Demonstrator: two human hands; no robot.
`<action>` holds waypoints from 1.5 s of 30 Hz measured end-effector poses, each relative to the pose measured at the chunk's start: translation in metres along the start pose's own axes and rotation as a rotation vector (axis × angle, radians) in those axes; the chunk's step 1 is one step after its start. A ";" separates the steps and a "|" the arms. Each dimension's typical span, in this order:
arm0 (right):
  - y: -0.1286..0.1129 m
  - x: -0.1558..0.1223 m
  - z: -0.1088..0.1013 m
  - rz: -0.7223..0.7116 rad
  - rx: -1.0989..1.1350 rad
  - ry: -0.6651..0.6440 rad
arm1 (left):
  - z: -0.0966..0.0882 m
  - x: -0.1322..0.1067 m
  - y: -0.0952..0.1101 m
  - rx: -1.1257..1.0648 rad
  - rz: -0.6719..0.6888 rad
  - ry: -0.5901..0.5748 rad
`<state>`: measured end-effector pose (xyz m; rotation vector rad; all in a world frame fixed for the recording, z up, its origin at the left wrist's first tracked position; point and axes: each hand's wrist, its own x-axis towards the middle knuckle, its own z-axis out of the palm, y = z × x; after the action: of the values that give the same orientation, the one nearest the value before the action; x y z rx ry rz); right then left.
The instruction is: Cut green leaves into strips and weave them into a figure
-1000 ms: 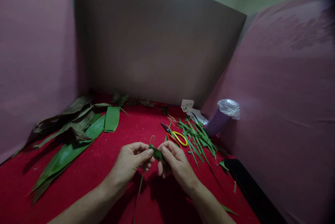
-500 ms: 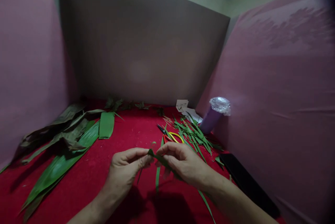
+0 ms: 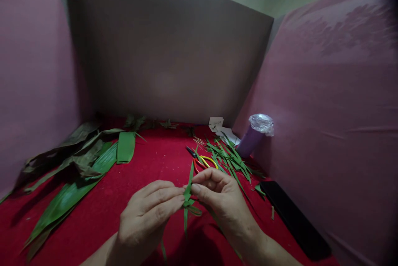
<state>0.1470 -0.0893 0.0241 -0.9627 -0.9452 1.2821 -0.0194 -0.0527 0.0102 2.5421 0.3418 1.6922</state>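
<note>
Both my hands meet low in the middle over a red cloth. My left hand and my right hand pinch a narrow green leaf strip between their fingertips. The strip stands up between them, its tip pointing away from me, and a folded part with loose ends hangs below the fingers. Behind my right hand lie scissors with yellow and red handles.
Large green and dried brown leaves lie at the left. A heap of cut green strips lies at the right, by a purple cup covered in plastic film. A black flat object lies along the right wall. White paper slips lie at the back.
My hands have moved nearer to me and closer together. The strip, lying across between them before, now stands upright with its tip pointing away. The camera has shifted slightly.
</note>
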 end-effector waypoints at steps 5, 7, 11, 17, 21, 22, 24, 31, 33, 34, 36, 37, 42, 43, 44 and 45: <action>-0.008 -0.008 0.005 -0.115 -0.015 -0.019 | 0.002 -0.003 0.001 -0.007 -0.002 0.032; -0.009 -0.011 0.006 -0.144 -0.068 -0.012 | 0.000 -0.002 0.002 0.024 0.035 0.013; -0.010 -0.014 0.007 -0.170 -0.133 -0.009 | -0.006 0.001 0.004 0.023 0.074 -0.053; -0.018 -0.020 0.009 -0.217 -0.266 -0.006 | -0.007 -0.001 0.005 0.073 0.102 -0.052; -0.020 -0.024 0.011 -0.261 -0.313 -0.035 | -0.007 0.000 0.007 0.076 0.079 -0.047; -0.020 -0.025 0.011 -0.277 -0.327 -0.041 | -0.006 0.000 0.007 0.062 0.075 -0.046; -0.020 -0.027 0.010 -0.307 -0.370 -0.050 | -0.006 0.001 0.008 0.047 0.072 -0.038; -0.019 -0.031 0.009 -0.422 -0.509 -0.061 | -0.004 -0.001 0.009 0.027 0.036 -0.018; -0.020 -0.032 0.010 -0.484 -0.555 -0.058 | -0.005 -0.001 0.009 0.011 0.032 -0.030; -0.020 -0.032 0.011 -0.521 -0.575 -0.066 | -0.005 0.000 0.009 0.011 0.026 -0.031; -0.021 -0.032 0.012 -0.583 -0.609 -0.082 | -0.005 0.001 0.009 0.014 0.021 -0.027; -0.022 -0.032 0.012 -0.612 -0.627 -0.091 | -0.005 0.001 0.009 0.013 0.019 -0.024; -0.028 -0.029 0.010 -0.768 -0.713 -0.168 | -0.006 0.001 0.011 0.008 -0.005 -0.022; -0.030 -0.028 0.009 -0.783 -0.718 -0.188 | -0.006 0.001 0.011 0.022 -0.011 -0.012; -0.032 -0.027 0.009 -0.787 -0.722 -0.209 | -0.006 0.001 0.012 0.041 -0.012 0.001; -0.033 -0.027 0.009 -0.786 -0.725 -0.226 | -0.006 0.001 0.012 0.059 -0.011 0.015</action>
<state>0.1475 -0.1175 0.0576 -0.8321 -1.8084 0.3650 -0.0226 -0.0646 0.0155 2.5641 0.4120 1.7235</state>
